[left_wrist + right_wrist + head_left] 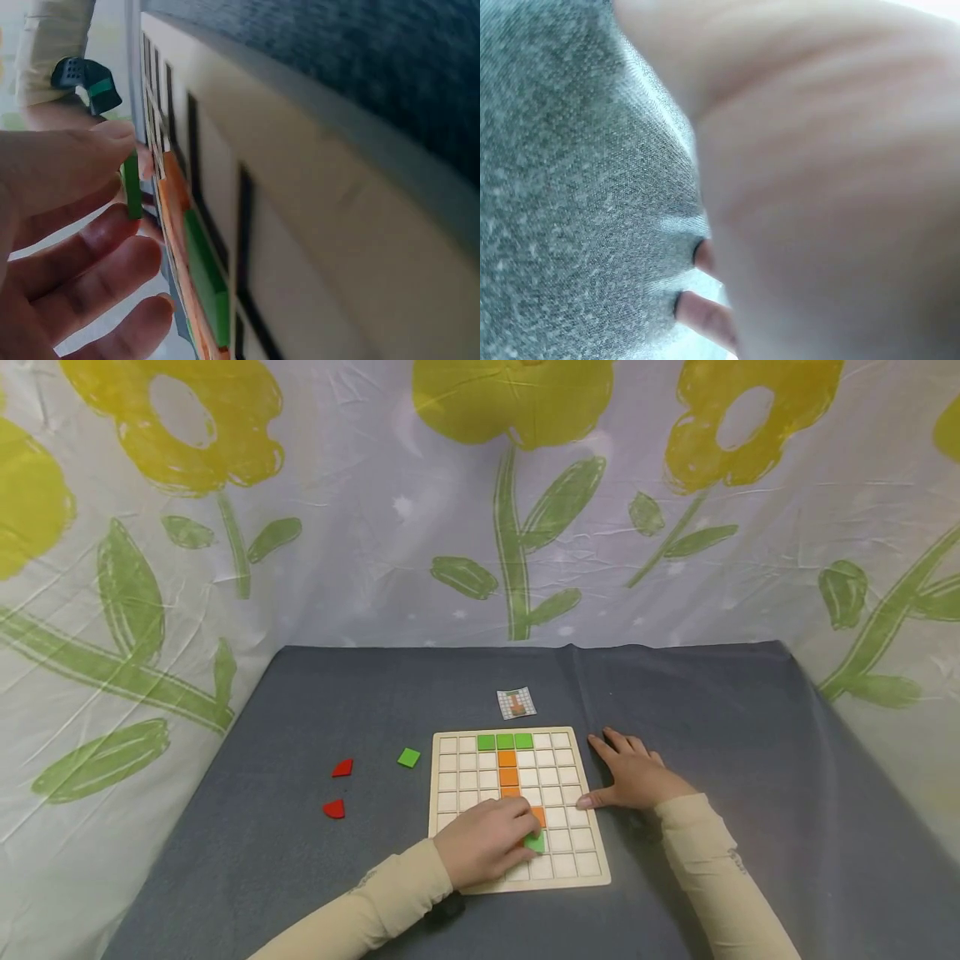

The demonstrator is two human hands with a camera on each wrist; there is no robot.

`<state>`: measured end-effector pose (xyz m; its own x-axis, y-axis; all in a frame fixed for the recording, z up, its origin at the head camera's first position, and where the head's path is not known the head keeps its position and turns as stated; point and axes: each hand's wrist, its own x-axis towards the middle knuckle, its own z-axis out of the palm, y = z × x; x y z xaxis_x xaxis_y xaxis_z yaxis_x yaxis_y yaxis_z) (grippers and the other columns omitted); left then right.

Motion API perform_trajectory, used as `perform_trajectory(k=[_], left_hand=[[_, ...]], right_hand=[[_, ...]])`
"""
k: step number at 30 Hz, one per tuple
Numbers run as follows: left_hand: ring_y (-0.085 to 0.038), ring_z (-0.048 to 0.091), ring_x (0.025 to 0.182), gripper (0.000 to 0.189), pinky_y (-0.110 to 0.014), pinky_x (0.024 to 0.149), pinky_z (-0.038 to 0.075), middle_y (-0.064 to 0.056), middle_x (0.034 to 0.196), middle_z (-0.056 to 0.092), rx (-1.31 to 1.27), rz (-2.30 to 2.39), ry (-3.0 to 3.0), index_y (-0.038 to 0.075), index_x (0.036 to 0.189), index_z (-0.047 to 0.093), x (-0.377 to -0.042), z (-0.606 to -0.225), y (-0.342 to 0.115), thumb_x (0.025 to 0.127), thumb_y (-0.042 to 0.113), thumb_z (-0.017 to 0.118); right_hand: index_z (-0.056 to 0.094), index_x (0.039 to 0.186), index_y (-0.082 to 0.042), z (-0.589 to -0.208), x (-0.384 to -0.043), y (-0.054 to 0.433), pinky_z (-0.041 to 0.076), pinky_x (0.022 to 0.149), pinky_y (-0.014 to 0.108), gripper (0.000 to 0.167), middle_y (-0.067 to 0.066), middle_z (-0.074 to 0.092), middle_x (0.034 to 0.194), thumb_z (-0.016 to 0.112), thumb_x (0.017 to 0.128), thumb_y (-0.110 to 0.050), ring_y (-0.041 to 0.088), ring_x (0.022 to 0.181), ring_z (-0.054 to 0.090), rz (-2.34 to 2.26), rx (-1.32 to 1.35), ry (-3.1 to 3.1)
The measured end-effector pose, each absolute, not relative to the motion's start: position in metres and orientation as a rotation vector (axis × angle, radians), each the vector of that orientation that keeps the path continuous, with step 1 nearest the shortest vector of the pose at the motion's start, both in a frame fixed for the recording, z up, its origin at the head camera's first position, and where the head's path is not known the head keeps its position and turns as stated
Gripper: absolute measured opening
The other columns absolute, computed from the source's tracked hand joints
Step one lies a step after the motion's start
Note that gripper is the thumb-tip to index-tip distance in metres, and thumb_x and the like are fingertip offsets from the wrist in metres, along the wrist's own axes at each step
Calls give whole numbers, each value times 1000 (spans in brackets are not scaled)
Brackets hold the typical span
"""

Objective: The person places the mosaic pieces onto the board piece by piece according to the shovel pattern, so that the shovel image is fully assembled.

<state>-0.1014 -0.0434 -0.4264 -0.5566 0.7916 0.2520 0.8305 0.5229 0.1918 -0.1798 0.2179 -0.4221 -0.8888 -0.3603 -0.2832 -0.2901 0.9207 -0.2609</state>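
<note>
A green square tile (130, 184) is pinched between the thumb and a finger of my left hand (487, 839), just above the lower middle of the pale grid board (592, 864). On the board, a row of green tiles (505, 742) lies near the far edge, with a column of orange tiles (507, 777) running toward me. Another green tile (206, 277) lies on the board in the left wrist view. My left hand covers part of the pattern. My right hand (637, 772) rests at the board's right side, fingers spread on the cloth and thumb at the edge.
Left of the board lie a loose green tile (408, 757) and two red quarter-round pieces, one farther (342, 767) and one nearer (334, 809). A small pattern card (517, 702) lies beyond the board on the dark cloth (360, 693). A flowered curtain (360, 527) hangs behind.
</note>
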Motion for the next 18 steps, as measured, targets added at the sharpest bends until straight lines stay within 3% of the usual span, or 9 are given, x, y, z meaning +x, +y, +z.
perform_trajectory(k=[18], left_hand=[[-4,43,73,15,-18,64,39,8,87,52,-1404,-278,-2647,17,97,64,-103,-430,-37,91,31,66]], right_hand=[[26,151,-7,-422,-180,218,26,101,68,113,25,20,154,68,68,-71,48,138,22,-295,-485,2767]])
